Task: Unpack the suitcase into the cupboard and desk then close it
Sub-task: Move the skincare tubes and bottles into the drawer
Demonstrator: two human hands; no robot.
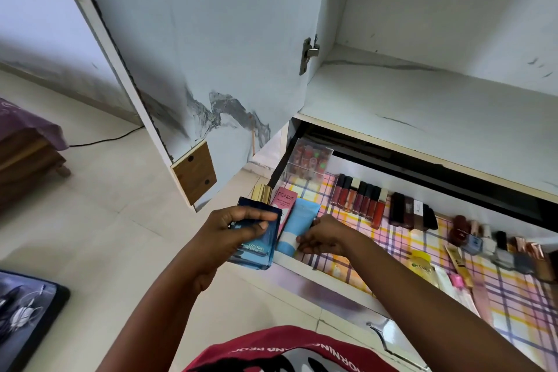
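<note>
My left hand [235,231] grips a blue cologne box [256,246] just outside the left front corner of the open cupboard drawer [329,290]. My right hand [324,235] pinches the lower end of a light blue tube [297,225] that lies in the drawer's left corner. A pink Pond's box [285,201] lies beside the tube, and a gold-capped item [262,193] shows behind the cologne box. The suitcase [21,320] lies open on the floor at the bottom left, only its edge in view.
The drawer, lined with checked paper, holds a row of lip glosses [359,199], a clear box of small red items [308,160], dark boxes, nail polishes [480,238] and a yellow Garnier sachet [422,264]. The cupboard door [193,69] stands open on the left. A bare shelf [422,93] sits above.
</note>
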